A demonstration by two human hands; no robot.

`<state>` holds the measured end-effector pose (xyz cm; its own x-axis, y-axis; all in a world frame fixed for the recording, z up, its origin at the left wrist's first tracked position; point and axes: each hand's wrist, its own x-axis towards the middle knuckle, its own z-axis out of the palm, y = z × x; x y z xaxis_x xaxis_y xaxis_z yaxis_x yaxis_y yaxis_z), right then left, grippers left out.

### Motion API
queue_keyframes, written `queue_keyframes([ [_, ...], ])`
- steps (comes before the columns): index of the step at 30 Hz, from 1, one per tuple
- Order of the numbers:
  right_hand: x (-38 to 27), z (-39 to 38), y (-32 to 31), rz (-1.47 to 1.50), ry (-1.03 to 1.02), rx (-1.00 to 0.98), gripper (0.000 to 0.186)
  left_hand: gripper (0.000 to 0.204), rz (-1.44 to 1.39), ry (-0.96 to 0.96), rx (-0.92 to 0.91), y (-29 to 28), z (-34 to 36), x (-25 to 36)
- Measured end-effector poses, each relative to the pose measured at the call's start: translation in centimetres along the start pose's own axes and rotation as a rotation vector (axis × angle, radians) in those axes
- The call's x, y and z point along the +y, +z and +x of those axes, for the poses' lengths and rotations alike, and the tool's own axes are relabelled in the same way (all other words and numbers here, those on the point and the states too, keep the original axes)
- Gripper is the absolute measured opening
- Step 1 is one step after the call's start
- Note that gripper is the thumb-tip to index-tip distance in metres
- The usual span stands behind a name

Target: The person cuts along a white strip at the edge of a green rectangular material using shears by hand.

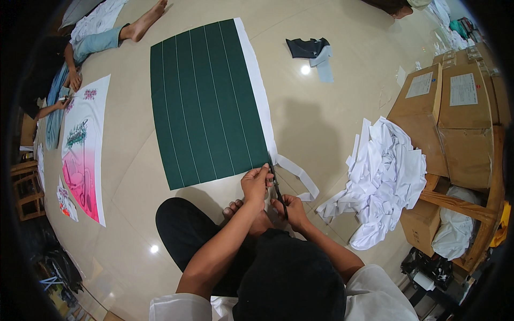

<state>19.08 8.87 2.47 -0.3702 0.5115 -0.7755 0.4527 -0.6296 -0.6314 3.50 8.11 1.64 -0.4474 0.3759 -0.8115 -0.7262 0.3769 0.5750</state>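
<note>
A dark green fabric panel (209, 107) with thin white stripes lies flat on the floor in front of me. Along its right side runs a white border (256, 80). My left hand (256, 184) pinches the panel's near right corner. In my right hand (292, 210) is a pair of black scissors (277, 190), its blades at that corner, along the line between green and white. From there a narrow white strip (297, 174) trails off to the right and curls on the floor. How far apart the blades are, I cannot tell.
Right of me lies a heap of white fabric scraps (377, 182), beside stacked cardboard boxes (466, 101) on a wooden rack (455, 206). Dark and grey cloth pieces (310, 51) lie farther off. At left, another person's hands (67, 93) work on a white-and-pink printed fabric (85, 150).
</note>
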Motion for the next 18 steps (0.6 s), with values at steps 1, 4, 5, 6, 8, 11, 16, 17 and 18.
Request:
queue_keyframes([
  [1,0.00,0.00,-0.03,-0.003,0.000,-0.002,0.033,0.026,-0.002,0.000,-0.002,0.03,0.01,0.00],
  [4,-0.02,-0.17,0.04,-0.032,-0.005,0.006,0.032,0.026,-0.009,0.009,-0.003,-0.03,0.06,-0.14],
  [5,0.14,-0.11,0.05,-0.020,-0.011,0.001,0.032,0.026,-0.012,0.013,-0.002,-0.07,0.09,-0.19],
  [6,0.29,-0.04,0.03,-0.009,-0.017,-0.002,0.032,0.026,-0.011,0.018,-0.004,-0.02,0.10,-0.20],
  [8,0.55,0.10,-0.05,0.004,-0.023,-0.006,0.032,0.026,-0.009,0.029,-0.008,0.06,0.10,-0.19],
  [11,0.59,0.12,-0.08,0.007,-0.021,-0.010,0.031,0.026,-0.022,0.035,-0.011,0.08,0.04,-0.17],
  [16,0.70,0.12,-0.07,-0.006,-0.018,-0.003,0.030,0.025,-0.021,0.023,-0.014,0.11,-0.08,-0.02],
  [17,0.79,0.15,-0.15,-0.008,-0.021,-0.003,0.029,0.025,-0.021,0.023,-0.016,0.15,-0.08,-0.02],
  [18,0.89,0.18,-0.19,-0.010,-0.024,-0.006,0.029,0.025,-0.021,0.024,-0.015,0.11,-0.07,-0.02],
])
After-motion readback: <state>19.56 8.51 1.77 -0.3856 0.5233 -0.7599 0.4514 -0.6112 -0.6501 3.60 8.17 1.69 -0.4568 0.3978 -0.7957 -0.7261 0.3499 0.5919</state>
